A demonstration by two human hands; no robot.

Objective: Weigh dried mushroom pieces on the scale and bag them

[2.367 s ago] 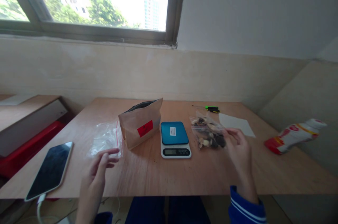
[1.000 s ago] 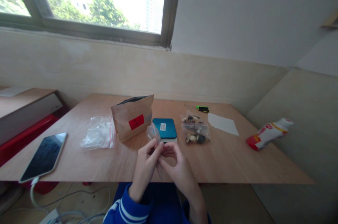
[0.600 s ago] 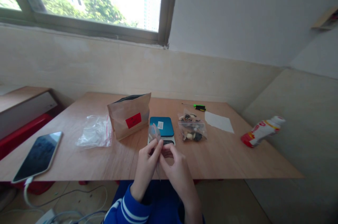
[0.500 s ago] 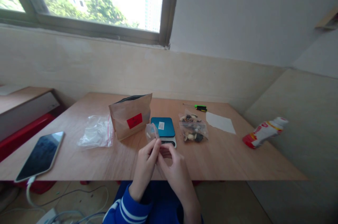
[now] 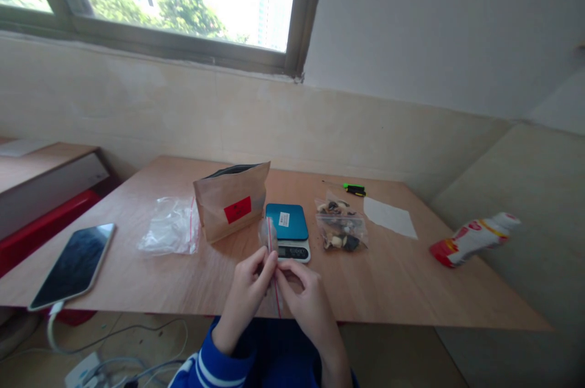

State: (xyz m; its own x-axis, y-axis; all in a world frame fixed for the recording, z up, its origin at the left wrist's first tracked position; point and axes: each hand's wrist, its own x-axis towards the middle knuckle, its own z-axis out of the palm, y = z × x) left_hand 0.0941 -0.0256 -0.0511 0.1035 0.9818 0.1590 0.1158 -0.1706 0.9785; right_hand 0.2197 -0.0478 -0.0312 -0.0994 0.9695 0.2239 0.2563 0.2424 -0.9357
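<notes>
Between my hands, above the table's front edge, is a clear zip bag (image 5: 269, 231) with a red seal line. My left hand (image 5: 250, 275) is closed, pinching the bag by its seal. My right hand (image 5: 304, 290) pinches the same seal just beside it. What the bag holds, if anything, I cannot make out. Just beyond the hands lies a small digital scale (image 5: 287, 223) with a blue top and a dark display, partly hidden by the bag. Left of the scale stands a brown paper pouch (image 5: 232, 205) with a red label, its top open.
Zip bags of dried mushroom-like pieces (image 5: 340, 232) lie right of the scale. Behind them are a green-and-black screwdriver (image 5: 354, 188) and a white paper sheet (image 5: 390, 217). A bottle (image 5: 475, 239) stands far right. Clear plastic bags (image 5: 169, 226) and a plugged-in phone (image 5: 75, 263) lie left.
The bag's red seal line now shows running down between and below my fingers. Both hands keep pinching it. The whole view has shifted slightly.
</notes>
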